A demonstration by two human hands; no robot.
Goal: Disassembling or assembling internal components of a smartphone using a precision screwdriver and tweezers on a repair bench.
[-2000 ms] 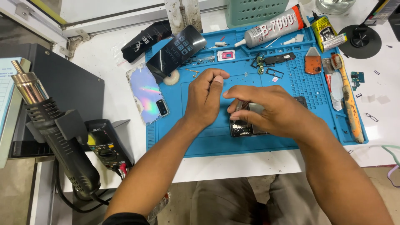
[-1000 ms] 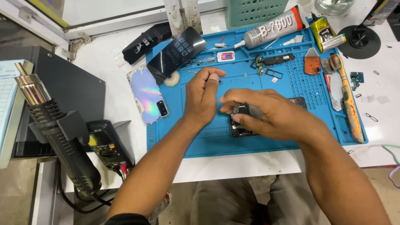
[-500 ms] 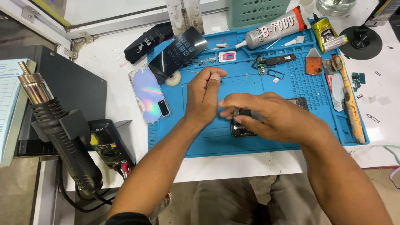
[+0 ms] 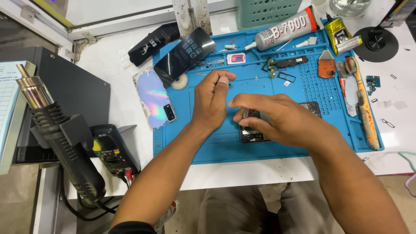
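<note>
An opened dark phone body [image 4: 252, 134] lies on the blue work mat [image 4: 216, 143], mostly covered by my right hand [image 4: 277, 119]. That hand's fingertips pinch the phone's upper edge. My left hand [image 4: 212, 97] hovers just left of it above the mat, fingers curled and thumb pressed to the index tip. Whether anything small sits between those fingertips is hidden.
A shiny phone back cover [image 4: 154, 99] and a dark screen panel [image 4: 185, 50] lie at the mat's left. A glue tube [image 4: 284, 31], small parts [image 4: 286, 64], a toothbrush [image 4: 362, 102] and a scraper [image 4: 326, 67] sit at the back and right. A heat gun [image 4: 60, 138] and a multimeter [image 4: 113, 157] stand left.
My right hand has shifted slightly left over the phone and its fingers now pinch its top edge. My left hand stays curled in about the same place.
</note>
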